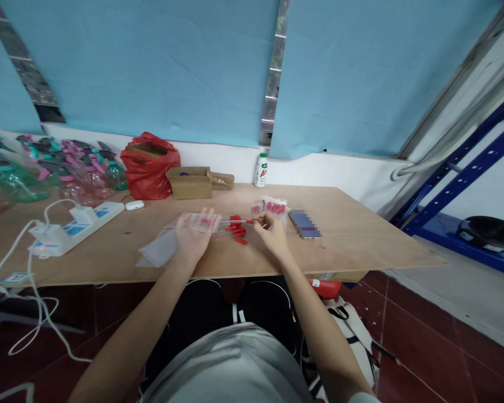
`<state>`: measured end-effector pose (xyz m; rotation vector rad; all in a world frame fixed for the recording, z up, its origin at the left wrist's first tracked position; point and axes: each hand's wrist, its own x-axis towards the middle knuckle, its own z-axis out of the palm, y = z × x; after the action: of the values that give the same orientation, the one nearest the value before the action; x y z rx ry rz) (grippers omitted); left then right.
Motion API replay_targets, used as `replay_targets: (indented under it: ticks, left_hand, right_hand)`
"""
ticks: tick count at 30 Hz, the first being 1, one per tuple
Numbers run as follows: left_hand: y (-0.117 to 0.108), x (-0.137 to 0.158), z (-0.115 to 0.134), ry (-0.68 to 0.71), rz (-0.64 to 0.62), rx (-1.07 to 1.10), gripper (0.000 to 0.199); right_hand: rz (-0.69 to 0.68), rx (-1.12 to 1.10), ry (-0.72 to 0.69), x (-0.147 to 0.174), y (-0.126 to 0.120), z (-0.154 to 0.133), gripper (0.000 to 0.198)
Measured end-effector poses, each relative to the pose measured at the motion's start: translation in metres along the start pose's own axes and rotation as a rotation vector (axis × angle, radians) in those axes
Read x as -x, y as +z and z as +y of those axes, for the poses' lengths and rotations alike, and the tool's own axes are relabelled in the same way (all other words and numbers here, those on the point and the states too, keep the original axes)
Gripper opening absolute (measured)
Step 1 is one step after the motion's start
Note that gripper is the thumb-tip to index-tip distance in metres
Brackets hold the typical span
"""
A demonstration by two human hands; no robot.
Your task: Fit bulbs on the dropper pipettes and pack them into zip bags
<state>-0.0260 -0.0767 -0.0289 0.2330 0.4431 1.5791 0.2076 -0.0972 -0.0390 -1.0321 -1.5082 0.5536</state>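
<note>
My left hand (190, 236) is closed on a small clear plastic bag (205, 223) with something red showing inside it. My right hand (273, 230) pinches the red end of a thin metal-shafted tool, which looks like a small screwdriver (242, 221); its shaft points left toward the bag's opening. Several loose red-handled tools (237, 231) lie on the table between and below my hands. A stack of clear flat bags (158, 249) lies by my left wrist. Beyond my right hand rest clear bags filled with red-handled tools (276, 206).
A phone (304, 224) lies right of my right hand. Behind stand a white bottle (261, 170), a cardboard box (191, 183) and a red plastic bag (149, 170). Spray bottles (94, 176), a white earbud case (135, 205) and a power strip (82, 228) occupy the left of the wooden table (361, 240).
</note>
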Motion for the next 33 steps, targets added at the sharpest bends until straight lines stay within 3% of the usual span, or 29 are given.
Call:
replay_targets:
  ticks: [3, 11, 16, 21, 33]
  left_hand:
    - [0.001, 0.001, 0.000, -0.020, 0.005, 0.010, 0.017]
    - [-0.001, 0.000, -0.004, -0.043, -0.061, -0.045, 0.018]
    - [0.002, 0.005, -0.006, -0.145, -0.138, -0.116, 0.042]
    - [0.005, 0.008, -0.008, -0.308, -0.246, -0.176, 0.062]
    - [-0.002, 0.004, -0.013, -0.451, -0.352, -0.204, 0.071]
  right_hand:
    - [0.027, -0.030, 0.002, 0.001, 0.002, -0.003, 0.013]
    - [-0.080, 0.027, -0.036, 0.010, 0.018, -0.007, 0.018]
    - [-0.143, -0.006, -0.071, 0.018, 0.033, -0.012, 0.017]
    - [-0.111, -0.001, -0.069, 0.023, 0.043, -0.009, 0.014]
    - [-0.080, 0.101, -0.102, 0.024, 0.044, -0.004, 0.013]
